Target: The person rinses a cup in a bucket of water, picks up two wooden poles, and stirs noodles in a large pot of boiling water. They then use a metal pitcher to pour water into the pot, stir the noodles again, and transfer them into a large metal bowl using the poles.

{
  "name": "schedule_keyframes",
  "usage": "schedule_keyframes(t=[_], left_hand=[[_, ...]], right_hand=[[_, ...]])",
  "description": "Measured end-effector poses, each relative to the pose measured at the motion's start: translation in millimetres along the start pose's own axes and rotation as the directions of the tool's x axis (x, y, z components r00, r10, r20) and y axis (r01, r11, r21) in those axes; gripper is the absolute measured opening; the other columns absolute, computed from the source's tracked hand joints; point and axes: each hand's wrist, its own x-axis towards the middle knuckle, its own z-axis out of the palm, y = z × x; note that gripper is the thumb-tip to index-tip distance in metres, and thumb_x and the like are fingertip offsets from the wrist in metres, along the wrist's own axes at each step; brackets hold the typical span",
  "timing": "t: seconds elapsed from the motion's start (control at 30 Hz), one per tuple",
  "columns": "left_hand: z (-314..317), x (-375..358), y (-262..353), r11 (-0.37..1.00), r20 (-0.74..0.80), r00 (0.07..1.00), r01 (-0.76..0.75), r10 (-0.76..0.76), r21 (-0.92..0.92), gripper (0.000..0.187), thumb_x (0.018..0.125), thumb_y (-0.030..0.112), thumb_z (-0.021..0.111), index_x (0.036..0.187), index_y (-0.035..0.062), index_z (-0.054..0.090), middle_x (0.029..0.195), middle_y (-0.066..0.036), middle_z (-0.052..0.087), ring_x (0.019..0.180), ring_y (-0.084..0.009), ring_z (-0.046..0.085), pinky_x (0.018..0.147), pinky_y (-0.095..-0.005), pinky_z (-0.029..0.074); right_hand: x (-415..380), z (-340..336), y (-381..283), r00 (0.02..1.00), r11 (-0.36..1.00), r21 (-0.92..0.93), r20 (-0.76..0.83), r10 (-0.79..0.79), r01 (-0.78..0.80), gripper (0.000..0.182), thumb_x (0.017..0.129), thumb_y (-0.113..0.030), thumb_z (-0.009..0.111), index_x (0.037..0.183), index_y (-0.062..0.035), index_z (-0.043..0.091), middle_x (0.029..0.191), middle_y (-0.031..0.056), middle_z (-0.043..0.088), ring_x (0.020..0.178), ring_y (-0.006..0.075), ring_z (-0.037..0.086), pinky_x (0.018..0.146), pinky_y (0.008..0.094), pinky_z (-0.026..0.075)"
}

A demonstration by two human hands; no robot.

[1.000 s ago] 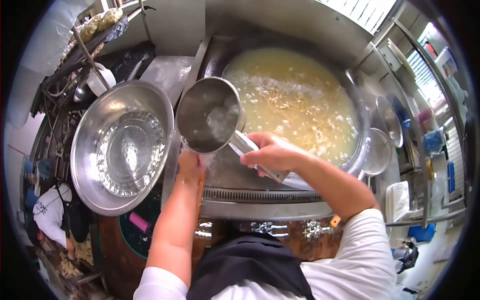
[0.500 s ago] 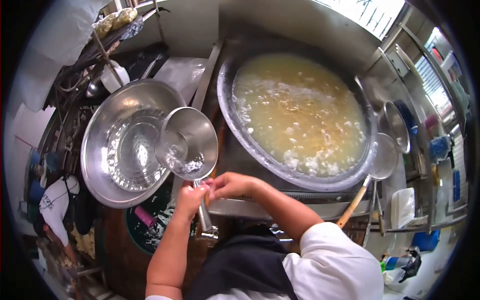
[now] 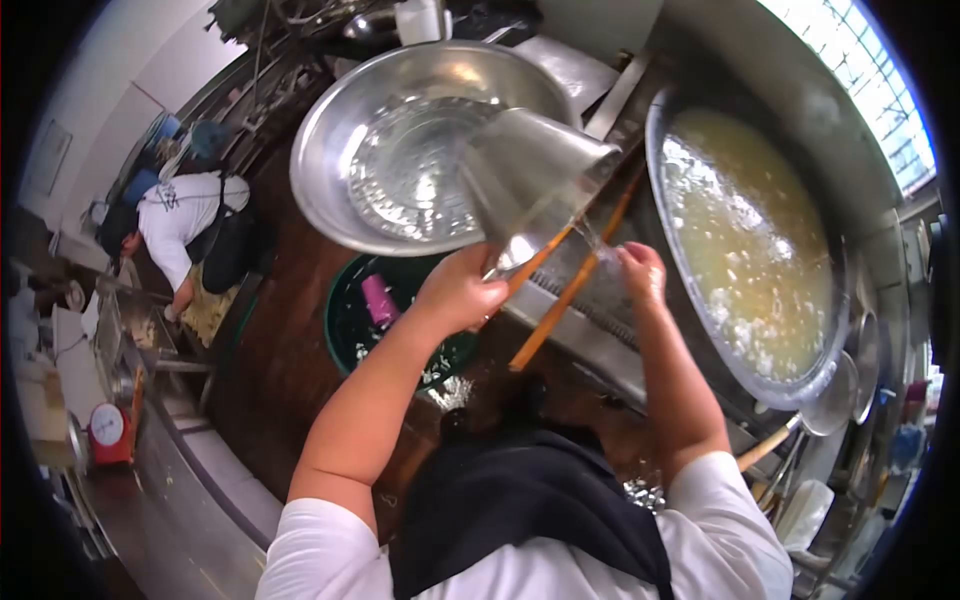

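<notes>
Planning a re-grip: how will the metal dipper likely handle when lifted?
The metal dipper is probably stiff, given its smooth metal wall. It may twist in the left hand, since the wide cup sits beyond the handle. It could be slippery, with water spilling off its rim.

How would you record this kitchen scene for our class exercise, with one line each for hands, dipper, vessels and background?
Left hand: grips the handle of the metal dipper
Right hand: beside a thin stream of water
Dipper: tilted, its mouth towards the right hand
Vessels: metal basin; large vat of cloudy, foamy liquid; green tub containing a pink object
Background: another person bending; red scale
</notes>
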Motion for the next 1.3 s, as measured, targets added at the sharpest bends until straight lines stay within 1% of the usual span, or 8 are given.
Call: schedule_keyframes(t=[0.23, 0.4, 0.63, 0.83, 0.9, 1.03, 1.17, 1.3], left_hand=[[-84, -168, -142, 0.762, 0.023, 0.969, 0.209, -0.247, -0.613, 0.017, 0.074, 0.001, 0.061, 0.09, 0.0009, 0.057, 0.068, -0.003, 0.052, 0.046, -0.0115, 0.049, 0.04, -0.0244, 0.041], [-62, -207, -250, 0.601, 0.031, 0.777, 0.51, -0.628, -0.615, 0.008, 0.076, 0.001, 0.057, 0.083, 0.0042, 0.054, 0.062, -0.003, 0.052, 0.043, -0.0118, 0.048, 0.037, -0.0262, 0.039], [2, -148, -348, 0.791, -0.117, 0.817, 0.576, -0.565, 0.204, 0.042, 0.074, 0.016, 0.058, 0.115, 0.0077, 0.058, 0.092, -0.019, 0.068, 0.083, -0.0324, 0.068, 0.074, -0.0421, 0.054], [45, -95, -360, 0.556, -0.018, 0.584, 0.781, -0.812, 0.284, 0.029, 0.081, 0.03, 0.061, 0.104, 0.014, 0.066, 0.114, -0.018, 0.063, 0.114, -0.0331, 0.057, 0.094, -0.0415, 0.046], [80, -91, -404, 0.715, 0.016, 0.758, 0.608, -0.652, 0.345, 0.029, 0.08, 0.03, 0.063, 0.097, 0.0071, 0.066, 0.097, -0.019, 0.068, 0.094, -0.0349, 0.066, 0.079, -0.0467, 0.051], [74, -88, -368, 0.106, 0.593, 0.327, 0.921, -0.735, -0.376, 0.02, 0.076, 0.015, 0.068, 0.063, 0.0092, 0.054, 0.056, -0.006, 0.05, 0.045, -0.0205, 0.049, 0.045, -0.0342, 0.046], [77, -131, -363, 0.224, 0.468, 0.591, 0.746, -0.657, -0.627, 0.015, 0.08, 0.015, 0.065, 0.072, 0.0103, 0.053, 0.059, -0.001, 0.048, 0.05, -0.0157, 0.048, 0.048, -0.0324, 0.046], [67, -183, -308, 0.096, 0.508, 0.695, 0.632, -0.509, -0.769, 0.008, 0.088, 0.018, 0.058, 0.084, 0.0122, 0.053, 0.066, 0.001, 0.047, 0.055, -0.0148, 0.05, 0.05, -0.0316, 0.046]], right_hand=[[-150, -71, -5, 0.993, 0.987, 0.13, -0.061, 0.101, -0.092, 0.022, 0.088, -0.021, 0.064, 0.101, -0.0042, 0.062, 0.076, 0.0011, 0.062, 0.065, 0.0072, 0.056, 0.054, 0.0216, 0.043], [-226, -75, 20, 0.957, 0.941, 0.248, -0.115, 0.266, -0.232, 0.017, 0.089, -0.019, 0.063, 0.098, -0.0046, 0.062, 0.072, 0.0021, 0.062, 0.057, 0.0089, 0.055, 0.05, 0.022, 0.04], [-300, -72, 43, 0.951, 0.851, -0.52, 0.222, 0.214, -0.07, 0.017, 0.084, -0.014, 0.066, 0.091, 0.0005, 0.065, 0.073, 0.0039, 0.065, 0.063, 0.0116, 0.059, 0.056, 0.0256, 0.047], [-407, -136, 136, 0.743, 0.663, -0.453, 0.001, 0.669, -0.596, 0.023, 0.081, -0.021, 0.069, 0.091, -0.0001, 0.068, 0.082, 0.0093, 0.069, 0.076, 0.0166, 0.065, 0.069, 0.0302, 0.051], [-436, -151, 132, 0.639, 0.53, -0.493, -0.071, 0.766, -0.69, 0.021, 0.082, -0.019, 0.068, 0.089, 0.0006, 0.065, 0.073, 0.008, 0.067, 0.063, 0.0156, 0.064, 0.057, 0.03, 0.05], [-462, -159, 129, 0.521, 0.451, -0.401, -0.08, 0.85, -0.797, 0.017, 0.081, -0.015, 0.068, 0.088, 0.0001, 0.065, 0.072, 0.0082, 0.066, 0.059, 0.0147, 0.063, 0.053, 0.0294, 0.05], [-455, -171, 186, 0.801, 0.697, -0.61, 0.163, 0.576, -0.377, 0.025, 0.083, -0.026, 0.067, 0.094, -0.0029, 0.068, 0.078, 0.0106, 0.069, 0.066, 0.0188, 0.065, 0.061, 0.0329, 0.053], [-392, -133, 88, 0.724, 0.663, -0.623, 0.216, 0.655, -0.414, 0.037, 0.081, -0.036, 0.068, 0.102, -0.0052, 0.068, 0.096, 0.0131, 0.069, 0.091, 0.0232, 0.066, 0.081, 0.0351, 0.051]])
